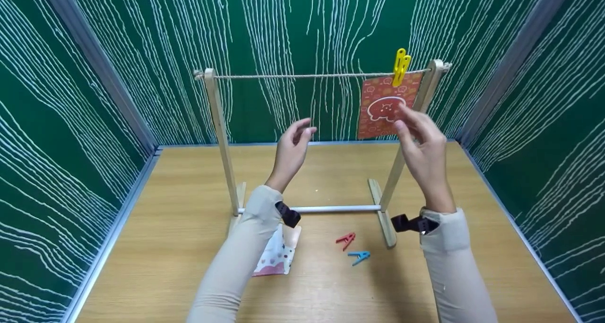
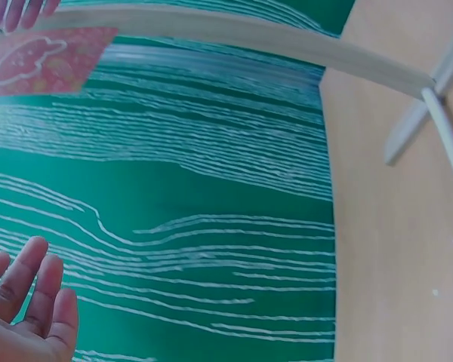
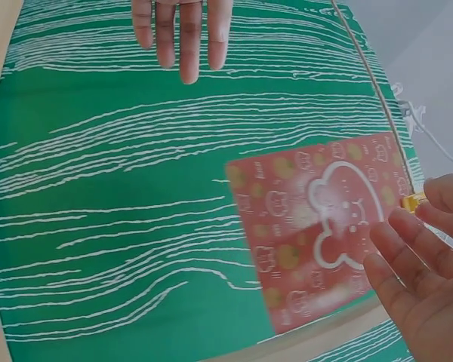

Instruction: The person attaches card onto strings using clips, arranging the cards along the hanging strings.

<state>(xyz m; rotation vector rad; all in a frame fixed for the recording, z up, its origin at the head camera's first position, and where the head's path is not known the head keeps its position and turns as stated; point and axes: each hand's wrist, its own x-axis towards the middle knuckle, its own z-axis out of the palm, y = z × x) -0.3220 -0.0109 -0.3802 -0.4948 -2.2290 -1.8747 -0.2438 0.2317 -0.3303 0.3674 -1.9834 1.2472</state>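
A red printed card (image 1: 378, 115) with a white-outlined cartoon figure hangs at the right end of a rope (image 1: 293, 76). A yellow clothespin (image 1: 401, 67) grips its top edge to the rope. In the head view my right hand (image 1: 425, 145) overlaps the card's lower right, its fingers loosely bent and holding nothing. The right wrist view has that hand (image 3: 423, 271) beside the card (image 3: 309, 234); whether it touches is unclear. My left hand (image 1: 293, 145) is in the air below the rope's middle, fingers relaxed around nothing; its fingers (image 2: 41, 294) also appear in the left wrist view.
The wooden frame (image 1: 221, 138) carrying the rope stands on the table (image 1: 165, 247), joined low by a white bar (image 1: 335, 209). A red clothespin (image 1: 346, 240) and a blue clothespin (image 1: 360, 257) lie in front. A white patterned packet (image 1: 276, 257) is partly behind my left forearm.
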